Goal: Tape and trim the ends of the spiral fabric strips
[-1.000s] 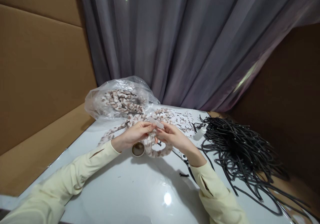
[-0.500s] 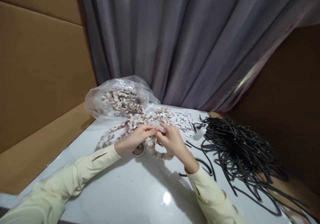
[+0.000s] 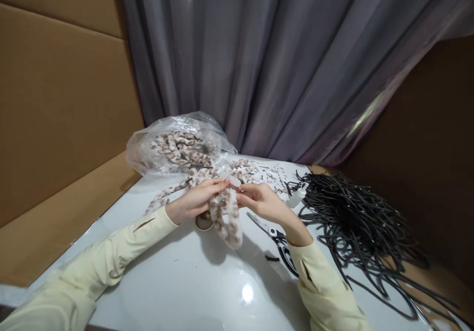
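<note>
The left hand [image 3: 200,199] is pinching a small white flat piece [image 3: 232,179] between thumb and fingers. The right hand [image 3: 263,202] has its fingertips narrow, just beside this piece and a brown-and-white fluffy fabric loop [image 3: 231,227]; whether it grips them, I cannot tell. The loop hangs below the fingers, above the glossy white desk [image 3: 185,286]. A round brown-topped object [image 3: 203,221] is partly hidden near the left hand. Open-bladed scissors [image 3: 273,232] lie beside the right wrist. Farther right, a white bottle [image 3: 297,195] stands near a heap of black cords [image 3: 359,217], which passes over the desk's right edge. A clear plastic bag [image 3: 144,148] occupies the far left edge, before the grey curtain [image 3: 222,50]. Between both forearms, white surface extends nearward.
</note>
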Motion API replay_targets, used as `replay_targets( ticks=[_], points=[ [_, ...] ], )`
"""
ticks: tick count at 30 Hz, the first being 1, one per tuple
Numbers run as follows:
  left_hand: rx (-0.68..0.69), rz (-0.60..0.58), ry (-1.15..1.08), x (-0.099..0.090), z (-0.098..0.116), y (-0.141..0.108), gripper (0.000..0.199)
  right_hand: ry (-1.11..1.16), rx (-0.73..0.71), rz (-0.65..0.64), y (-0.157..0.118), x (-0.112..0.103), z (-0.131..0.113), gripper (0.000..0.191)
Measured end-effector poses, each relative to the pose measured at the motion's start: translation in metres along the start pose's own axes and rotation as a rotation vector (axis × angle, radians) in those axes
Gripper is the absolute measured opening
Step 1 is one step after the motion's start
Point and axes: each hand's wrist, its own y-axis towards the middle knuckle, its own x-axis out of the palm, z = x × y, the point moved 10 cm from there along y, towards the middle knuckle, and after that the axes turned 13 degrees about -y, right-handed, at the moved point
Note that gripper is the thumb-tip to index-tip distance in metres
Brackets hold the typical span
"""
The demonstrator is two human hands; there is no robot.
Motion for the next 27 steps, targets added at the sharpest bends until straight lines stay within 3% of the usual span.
replay_targets(
  ticks=[5, 10, 15, 18, 23, 27],
  points=[
    [0.003, 0.044, 0.1, -0.004, 0.003, -0.001, 0.028, -0.381, -0.077, 0.072, -0.004, -0.008, -0.016, 0.025],
    [0.003, 0.127, 0.216, -0.007, 0.012, -0.007, 0.027, -0.304, -0.077, 0.011, -0.006, -0.006, -0.015, 0.022],
    [-0.01, 0.176, 0.233, -0.012, 0.015, -0.008, 0.024, -0.357, 0.022, 0.139, -0.004, -0.023, 0.001, 0.021],
    [0.017, 0.119, 0.207, -0.01, 0.016, -0.005, 0.024, -0.388, 0.072, 0.168, -0.005, -0.03, 0.007, 0.019],
    [0.051, 0.042, 0.324, 0.0, 0.016, -0.004, 0.031, -0.327, 0.14, 0.038, -0.011, -0.017, 0.006, 0.015],
    [0.259, 0.055, 0.558, 0.008, 0.032, -0.009, 0.036, -0.183, 0.148, -0.144, -0.014, 0.007, -0.003, 0.018]
  ],
)
